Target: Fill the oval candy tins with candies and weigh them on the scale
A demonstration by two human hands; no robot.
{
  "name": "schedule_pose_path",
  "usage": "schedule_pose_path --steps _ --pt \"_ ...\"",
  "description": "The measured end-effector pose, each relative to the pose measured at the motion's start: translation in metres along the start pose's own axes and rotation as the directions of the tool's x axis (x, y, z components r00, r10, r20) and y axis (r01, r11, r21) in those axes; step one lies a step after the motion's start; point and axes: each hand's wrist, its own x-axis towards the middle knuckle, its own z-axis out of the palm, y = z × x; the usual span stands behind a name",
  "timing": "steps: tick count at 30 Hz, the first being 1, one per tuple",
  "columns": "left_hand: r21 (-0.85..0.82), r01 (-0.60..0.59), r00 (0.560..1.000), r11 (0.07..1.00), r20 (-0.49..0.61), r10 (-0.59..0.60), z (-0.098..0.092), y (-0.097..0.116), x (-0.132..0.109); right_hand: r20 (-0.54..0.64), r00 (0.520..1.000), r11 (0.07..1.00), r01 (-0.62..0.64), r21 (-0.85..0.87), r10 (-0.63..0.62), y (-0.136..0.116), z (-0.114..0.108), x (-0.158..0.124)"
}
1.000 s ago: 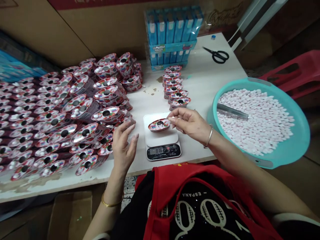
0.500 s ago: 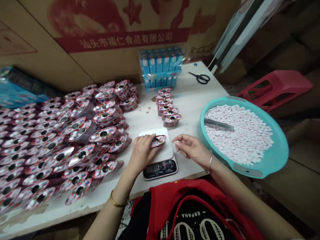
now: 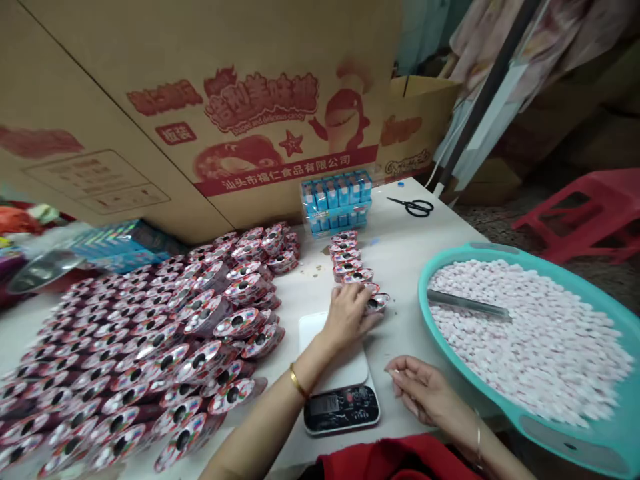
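Note:
My left hand (image 3: 350,312) is closed on a small oval candy pack (image 3: 379,303) with a red printed top, at the near end of a short row of such packs (image 3: 347,257). Under my left wrist lies a white digital kitchen scale (image 3: 313,327) with a black control panel; the forearm covers part of it. My right hand (image 3: 425,390) hovers right of the scale, thumb and fingers pinched, with what looks like a small white candy at the tips. To its right is a turquoise basin (image 3: 425,300) holding many white candies (image 3: 530,340) and a grey scoop-like strip (image 3: 470,305).
Many similar oval packs (image 3: 150,340) fill the left side of the table. Behind the row stands a clear-wrapped set of blue boxes (image 3: 336,203). Black scissors (image 3: 415,207) lie at the back right. Printed cardboard boxes (image 3: 270,40) wall the back; a red stool (image 3: 585,207) stands right.
My left hand has carried the oval pack off the scale, forward and right to the row's near end. My right hand stays pinched beside the scale. The camera view has tilted up.

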Motion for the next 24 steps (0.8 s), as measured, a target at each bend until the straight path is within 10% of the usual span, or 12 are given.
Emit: schedule_pose_path --steps 6,12,16,19,24 --pt "0.378 0.48 0.877 0.792 -0.178 -0.447 -0.078 -0.108 0.055 -0.015 0.997 0.965 -0.072 0.254 0.079 -0.007 0.01 0.0" --pt "0.585 0.41 0.841 0.699 0.053 -0.538 -0.102 -0.166 0.077 0.114 0.993 0.966 -0.044 0.253 0.016 -0.014 0.013 -0.01" --pt "0.563 0.332 0.872 0.757 0.123 -0.473 -0.114 -0.142 0.068 0.083 0.992 0.994 0.102 -0.024 -0.1 -0.041 -0.013 -0.036" --pt "0.456 0.205 0.941 0.866 0.152 -0.303 -0.125 -0.101 0.048 -0.154 0.929 0.911 0.279 -0.304 -0.336 -0.064 -0.055 -0.048" --pt "0.178 -0.016 0.965 0.984 0.26 -0.032 -0.117 -0.023 -0.015 -0.342 0.78 0.574 0.026 -0.818 -0.523 -0.067 -0.129 -0.034"
